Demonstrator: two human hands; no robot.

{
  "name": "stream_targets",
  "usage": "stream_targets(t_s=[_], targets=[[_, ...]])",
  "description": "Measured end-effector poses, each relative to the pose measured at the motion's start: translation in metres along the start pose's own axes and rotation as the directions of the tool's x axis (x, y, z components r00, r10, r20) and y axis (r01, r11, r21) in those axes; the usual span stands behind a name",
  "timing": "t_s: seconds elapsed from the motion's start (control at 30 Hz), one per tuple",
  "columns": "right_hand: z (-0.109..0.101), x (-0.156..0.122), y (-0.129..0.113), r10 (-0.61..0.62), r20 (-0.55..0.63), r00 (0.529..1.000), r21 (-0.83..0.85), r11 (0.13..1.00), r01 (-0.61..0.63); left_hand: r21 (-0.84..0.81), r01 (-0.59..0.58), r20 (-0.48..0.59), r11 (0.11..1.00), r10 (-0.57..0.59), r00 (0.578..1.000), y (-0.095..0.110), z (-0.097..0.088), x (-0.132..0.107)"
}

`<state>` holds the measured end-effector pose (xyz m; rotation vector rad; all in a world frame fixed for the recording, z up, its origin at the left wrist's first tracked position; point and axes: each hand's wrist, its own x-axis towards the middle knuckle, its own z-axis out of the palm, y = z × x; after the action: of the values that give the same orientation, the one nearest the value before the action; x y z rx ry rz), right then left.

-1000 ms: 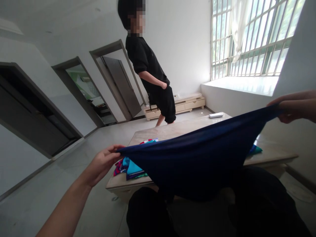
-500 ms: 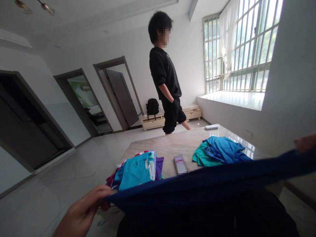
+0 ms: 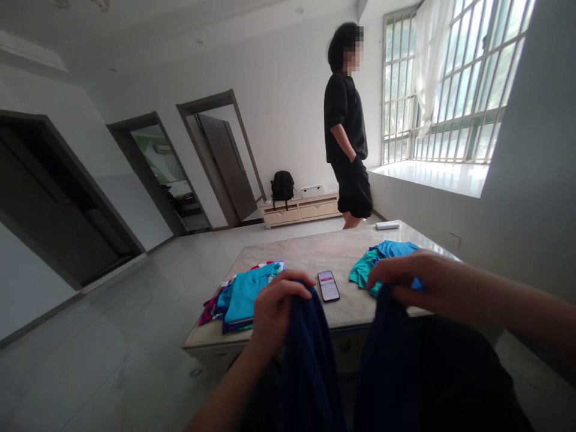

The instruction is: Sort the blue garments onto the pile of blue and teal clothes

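My left hand [image 3: 275, 306] and my right hand [image 3: 407, 277] each pinch an upper edge of a navy blue garment [image 3: 310, 366], which hangs down in two folds over my lap. Both hands are close together just in front of a low marble table [image 3: 306, 255]. On the table, a folded stack of colourful clothes [image 3: 245, 294] lies left of my left hand. A loose heap of blue and teal clothes [image 3: 382, 261] lies behind my right hand. A phone [image 3: 328, 285] rests between the two piles.
A person in black [image 3: 348, 144] stands beyond the table near the barred window [image 3: 450, 78]. A white remote [image 3: 387, 225] lies at the table's far edge. A low cabinet [image 3: 299, 210] carries a black backpack [image 3: 282, 185]. Open doorways line the left wall.
My hands, spread wide with the navy garment stretched between them, have come together so it hangs doubled. The view dropped towards the table. The other person walked right, towards the window.
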<state>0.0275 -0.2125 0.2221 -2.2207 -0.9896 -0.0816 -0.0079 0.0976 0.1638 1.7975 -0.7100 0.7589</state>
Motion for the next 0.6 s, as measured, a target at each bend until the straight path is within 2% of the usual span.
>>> stream_targets(t_s=[0.07, 0.17, 0.33, 0.5, 0.6], targets=[[0.019, 0.019, -0.016, -0.012, 0.056, 0.998, 0.017, 1.0, 0.011, -0.102, -0.012, -0.004, 0.995, 0.012, 1.0, 0.002, 0.028, 0.004], [0.037, 0.03, -0.026, 0.0, 0.03, 1.0, 0.121, 0.993, -0.004, -0.144, -0.03, -0.011, 0.989, 0.029, 1.0, 0.006, 0.048, 0.002], [0.041, 0.031, -0.024, 0.056, -0.025, 0.998, 0.178, 0.983, -0.05, -0.104, -0.084, 0.014, 0.991, 0.086, 0.996, 0.011, 0.047, -0.001], [0.043, 0.033, -0.021, 0.089, 0.024, 0.996, 0.272, 0.958, -0.092, -0.036, -0.062, 0.147, 0.997, 0.066, 0.987, 0.01, 0.043, 0.002], [0.046, 0.033, -0.016, 0.078, 0.06, 0.995, 0.308, 0.947, -0.092, -0.037, -0.04, 0.155, 0.998, 0.046, 0.987, 0.005, 0.043, 0.002]])
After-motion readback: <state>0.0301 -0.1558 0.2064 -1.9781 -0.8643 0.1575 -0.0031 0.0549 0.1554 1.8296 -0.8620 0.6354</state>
